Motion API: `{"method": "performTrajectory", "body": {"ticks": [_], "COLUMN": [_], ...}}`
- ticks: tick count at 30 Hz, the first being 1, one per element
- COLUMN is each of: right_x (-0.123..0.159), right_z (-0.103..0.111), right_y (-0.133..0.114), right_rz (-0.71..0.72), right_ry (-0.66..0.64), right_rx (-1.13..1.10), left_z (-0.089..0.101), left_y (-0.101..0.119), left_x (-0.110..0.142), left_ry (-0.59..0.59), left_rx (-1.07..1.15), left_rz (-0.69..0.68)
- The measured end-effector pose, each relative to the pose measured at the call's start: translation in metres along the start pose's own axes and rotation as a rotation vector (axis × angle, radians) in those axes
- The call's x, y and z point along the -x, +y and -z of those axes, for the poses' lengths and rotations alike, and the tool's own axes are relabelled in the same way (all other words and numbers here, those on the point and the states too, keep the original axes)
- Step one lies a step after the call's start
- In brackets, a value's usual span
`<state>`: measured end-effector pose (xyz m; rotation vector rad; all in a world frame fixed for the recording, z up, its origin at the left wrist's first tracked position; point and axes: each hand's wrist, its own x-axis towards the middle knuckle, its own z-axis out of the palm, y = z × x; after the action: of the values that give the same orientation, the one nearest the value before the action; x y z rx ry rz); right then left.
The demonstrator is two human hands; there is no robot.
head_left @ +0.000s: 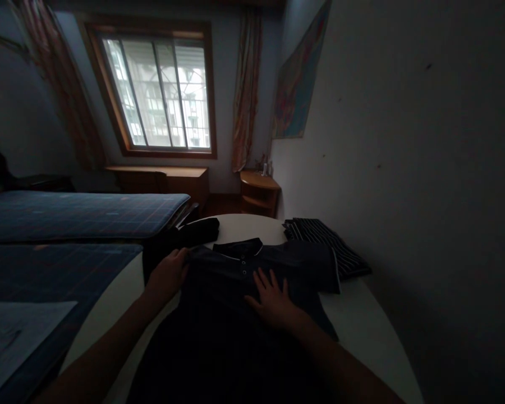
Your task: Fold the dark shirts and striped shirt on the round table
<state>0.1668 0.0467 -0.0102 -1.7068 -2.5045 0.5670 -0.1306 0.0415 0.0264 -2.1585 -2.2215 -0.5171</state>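
A dark navy polo shirt (227, 286) is spread out on the pale round table (372, 320), its collar and buttoned placket facing up and away from me. White trim edges the collar and the sleeve on the right. At the shirt's left shoulder, my left hand (170, 273) is closed on the fabric near the sleeve. My right hand (273, 298) lies flat on the chest, right of the buttons, fingers spread. In the dim light, the lower part of the shirt is hard to make out.
A black garment (202, 229) lies at the table's far left edge. Behind the right sleeve is a folded striped garment (320, 238). Left of the table are blue plaid mattresses (88, 216), with a white sheet (21, 336) on the nearer one. A wall stands close on the right.
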Motion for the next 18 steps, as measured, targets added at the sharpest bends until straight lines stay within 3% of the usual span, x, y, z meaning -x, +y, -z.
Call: {"method": "performTrajectory", "body": {"ticks": [2, 5, 10, 14, 18], "right_x": [-0.015, -0.040, -0.056, -0.018, 0.050], "right_z": [0.001, 0.006, 0.013, 0.018, 0.024], "right_y": [0.002, 0.006, 0.012, 0.018, 0.041], "right_rz": [-0.008, 0.000, 0.027, 0.109, -0.050], "right_ry": [0.010, 0.036, 0.094, 0.236, 0.438], "right_rx": [0.006, 0.020, 0.027, 0.088, 0.188], "left_z": [0.002, -0.005, -0.009, 0.001, -0.001], "left_y": [0.003, 0.013, 0.043, 0.040, 0.007], "left_x": [-0.001, 0.008, 0.046, 0.070, 0.081], "left_ry": [0.074, 0.088, -0.072, -0.209, -0.352], "left_rx": [-0.040, -0.118, -0.185, -0.333, -0.243], "left_rz": [0.028, 0.015, -0.040, 0.042, 0.081]}}
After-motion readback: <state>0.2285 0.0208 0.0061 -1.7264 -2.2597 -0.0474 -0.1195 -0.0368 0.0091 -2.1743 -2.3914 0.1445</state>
